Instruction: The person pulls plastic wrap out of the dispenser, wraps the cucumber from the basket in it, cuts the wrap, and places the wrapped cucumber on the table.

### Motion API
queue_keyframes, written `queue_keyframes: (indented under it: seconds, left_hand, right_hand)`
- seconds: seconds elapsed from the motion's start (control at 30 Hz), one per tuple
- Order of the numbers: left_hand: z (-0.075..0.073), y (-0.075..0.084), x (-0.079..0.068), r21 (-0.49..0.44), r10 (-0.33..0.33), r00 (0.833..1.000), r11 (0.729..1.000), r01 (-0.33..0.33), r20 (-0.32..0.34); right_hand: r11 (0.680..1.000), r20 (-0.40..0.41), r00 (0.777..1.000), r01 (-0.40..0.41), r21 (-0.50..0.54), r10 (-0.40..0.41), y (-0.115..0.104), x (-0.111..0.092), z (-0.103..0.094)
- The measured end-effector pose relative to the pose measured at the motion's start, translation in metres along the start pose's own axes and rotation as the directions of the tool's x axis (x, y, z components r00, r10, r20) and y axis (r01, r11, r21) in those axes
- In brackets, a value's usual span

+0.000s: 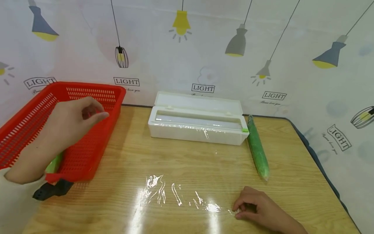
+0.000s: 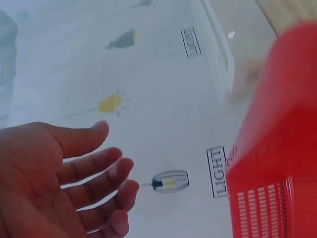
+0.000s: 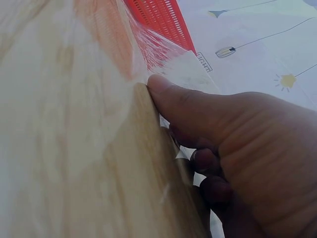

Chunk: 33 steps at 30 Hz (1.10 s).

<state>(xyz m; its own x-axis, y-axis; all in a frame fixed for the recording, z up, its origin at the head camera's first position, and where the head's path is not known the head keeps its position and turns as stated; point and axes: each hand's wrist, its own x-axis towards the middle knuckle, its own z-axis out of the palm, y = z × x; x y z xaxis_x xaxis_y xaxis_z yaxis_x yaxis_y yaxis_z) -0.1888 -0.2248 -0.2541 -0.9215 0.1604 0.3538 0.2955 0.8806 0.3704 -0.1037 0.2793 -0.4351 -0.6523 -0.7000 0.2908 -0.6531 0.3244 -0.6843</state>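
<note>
Clear cling film [image 1: 175,195] stretches over the table from a white dispenser box [image 1: 197,132] whose lid stands up. My right hand [image 1: 260,208] pinches its near right edge between thumb and fingers, low over the wood. In the right wrist view the film [image 3: 153,47] runs off from the thumb tip. Over the red plastic basket [image 1: 106,136] hovers my left hand [image 1: 71,120], fingers loosely bent. The left wrist view shows that palm [image 2: 29,183] holding nothing. Partly hidden below the left wrist, a green vegetable [image 1: 54,162] lies in the basket.
Right of the dispenser lies a cucumber [image 1: 257,151] with a shiny wrapped surface. A small green piece [image 1: 244,130] sits at the box's right end. Behind the table hangs a lamp-print cloth [image 1: 163,58], which also borders the right edge.
</note>
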Motion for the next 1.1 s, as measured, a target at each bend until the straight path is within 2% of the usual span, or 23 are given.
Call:
queue_keyframes:
  seconds: [0.07,0.17,0.27,0.37,0.5,0.6,0.7,0.8,0.93,1.1]
  left_hand:
    - [-0.004,-0.009,0.005,-0.002,-0.078,0.997,0.997,0.078,-0.028]
    - [-0.007,-0.024,0.012,-0.006,-0.187,0.981,0.982,0.187,-0.058]
    - [-0.008,-0.041,0.018,-0.011,-0.262,0.962,0.965,0.262,-0.079]
    - [-0.011,-0.054,0.020,-0.029,-0.310,0.948,0.951,0.309,-0.076]
    - [-0.013,-0.067,0.025,-0.040,-0.397,0.916,0.918,0.395,-0.055]
    - [-0.012,-0.080,0.028,-0.046,-0.466,0.883,0.885,0.464,-0.050]
    - [-0.011,-0.092,0.030,-0.053,-0.512,0.858,0.859,0.510,-0.042]
    - [-0.010,-0.097,0.031,-0.080,-0.555,0.832,0.830,0.552,-0.021]
    - [-0.010,-0.100,0.031,-0.118,-0.600,0.800,0.794,0.597,0.008]
    - [-0.005,-0.112,0.032,-0.121,-0.618,0.786,0.780,0.614,0.007]
  right_hand:
    - [1.000,-0.002,1.000,0.009,0.010,-0.009,0.001,0.000,0.000]
    - [0.999,-0.004,0.999,0.033,0.022,-0.033,0.002,0.000,0.001]
    - [0.999,-0.003,1.000,0.031,0.011,-0.031,0.002,0.001,0.001]
    - [1.000,0.000,1.000,0.016,-0.007,-0.016,0.001,0.001,0.001]
    - [1.000,0.003,1.000,-0.015,-0.016,0.015,-0.001,0.001,0.000]
    - [1.000,0.000,1.000,-0.009,-0.020,0.009,0.000,0.000,0.001]
    - [0.999,-0.006,1.000,0.030,-0.022,-0.030,0.001,0.000,0.002]
    - [0.998,-0.007,0.998,0.055,-0.011,-0.055,0.002,0.000,0.002]
    - [1.000,0.000,1.000,0.025,0.002,-0.025,0.001,0.000,0.002]
    - [1.000,0.003,1.000,0.022,0.013,-0.022,0.000,-0.001,0.002]
